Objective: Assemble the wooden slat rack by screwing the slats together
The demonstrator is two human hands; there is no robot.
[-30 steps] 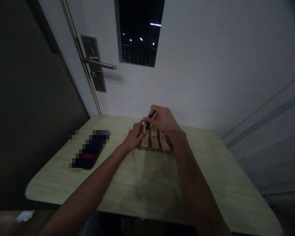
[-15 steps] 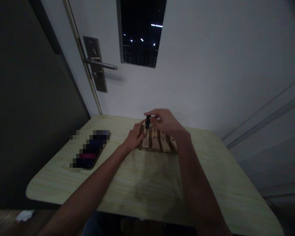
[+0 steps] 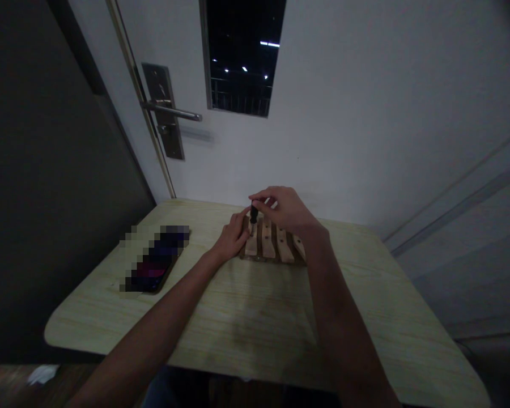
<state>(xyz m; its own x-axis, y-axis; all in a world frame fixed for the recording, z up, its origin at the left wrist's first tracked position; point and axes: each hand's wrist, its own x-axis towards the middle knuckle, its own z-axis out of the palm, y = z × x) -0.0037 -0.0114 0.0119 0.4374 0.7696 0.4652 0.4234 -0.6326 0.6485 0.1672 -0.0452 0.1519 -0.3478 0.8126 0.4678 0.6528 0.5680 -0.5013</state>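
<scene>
A short black-handled screwdriver (image 3: pixel 254 214) stands nearly upright, its tip down at a hole in the leftmost pale wooden piece (image 3: pixel 251 246). My right hand (image 3: pixel 283 207) is closed around the top of its handle, thumb and fingers at the upper end. Several shaped pale wooden pieces with dark holes lie side by side on a darker brown base (image 3: pixel 259 260). My left hand (image 3: pixel 232 238) grips the left edge of this wooden assembly, its thumb near the screwdriver tip. My right hand and forearm hide part of the assembly's right side.
A phone (image 3: pixel 157 263), partly pixelated, lies on the pale wood-grain table (image 3: pixel 238 323) to the left. Behind the table rises a white door (image 3: pixel 323 141) with a metal lever handle (image 3: pixel 174 110) and a dark window (image 3: pixel 244 56). A dark panel (image 3: pixel 46 198) stands at left.
The thumb and fingers of my right hand have shifted on the screwdriver handle, the thumb now higher up near its top. My left hand stays on the assembly.
</scene>
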